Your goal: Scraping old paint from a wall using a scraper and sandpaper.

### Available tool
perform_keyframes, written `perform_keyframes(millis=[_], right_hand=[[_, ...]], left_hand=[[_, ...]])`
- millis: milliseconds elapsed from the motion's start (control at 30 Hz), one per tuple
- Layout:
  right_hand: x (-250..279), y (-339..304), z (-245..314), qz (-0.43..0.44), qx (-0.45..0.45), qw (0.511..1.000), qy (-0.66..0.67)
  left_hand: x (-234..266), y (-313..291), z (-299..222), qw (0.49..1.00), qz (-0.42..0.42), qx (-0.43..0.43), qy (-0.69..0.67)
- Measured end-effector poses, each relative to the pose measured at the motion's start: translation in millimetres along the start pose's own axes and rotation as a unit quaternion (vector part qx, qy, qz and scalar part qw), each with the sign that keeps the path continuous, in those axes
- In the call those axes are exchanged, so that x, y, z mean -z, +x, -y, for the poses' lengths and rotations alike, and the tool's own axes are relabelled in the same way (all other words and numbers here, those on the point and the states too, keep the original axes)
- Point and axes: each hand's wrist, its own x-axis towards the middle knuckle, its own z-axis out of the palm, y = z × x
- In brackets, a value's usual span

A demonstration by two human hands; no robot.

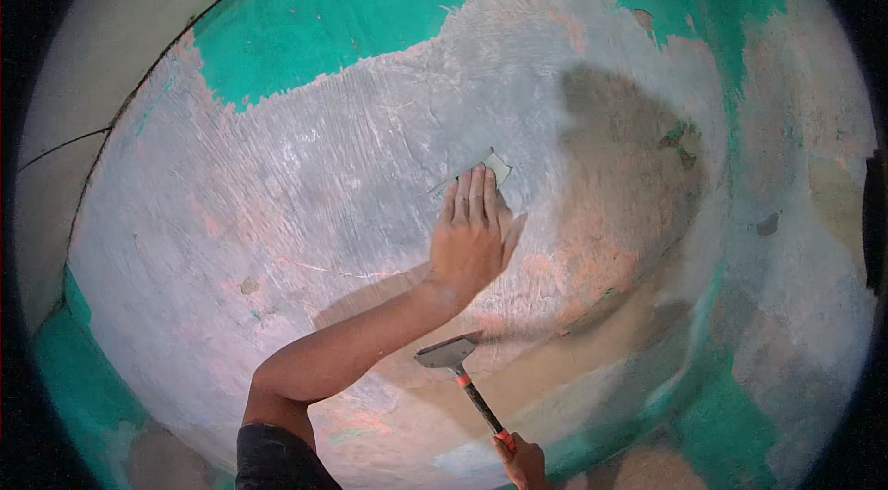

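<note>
My left hand (467, 240) is laid against the wall, its fingers together over a small pale piece of sandpaper (499, 166). The sheet's corners stick out past the fingertips, and its rubbing side is hidden. Below it, my right hand (525, 465) is closed round the lower end of a long-handled scraper (483, 407). The scraper has a black handle with orange-red bands and a wide grey metal head, which points up and left, close to the wall. From this view I cannot tell whether its blade touches the surface.
The wall (305, 166) is largely stripped to a whitish, streaky layer with pinkish patches. Green paint (324, 27) stays along the top and in the lower corners. A corner runs down the right side, with another patchy wall (786, 305) beyond. Shadows fall right of my left hand.
</note>
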Motion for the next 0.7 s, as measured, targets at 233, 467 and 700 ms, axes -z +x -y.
perform_keyframes(millis=[233, 467, 700], right_hand=[[5, -4, 5, -0.019, 0.024, 0.999, -0.024], [-9, 2, -16, 0.005, -0.008, 1.000, -0.025], [15, 6, 18, 0.084, -0.070, 0.994, -0.002]], left_hand=[[4, -16, -6, 0.999, 0.010, 0.010, -0.034], [23, 22, 83, 0.988, -0.118, 0.081, -0.060], [17, 7, 106, 0.988, -0.132, 0.039, -0.072]])
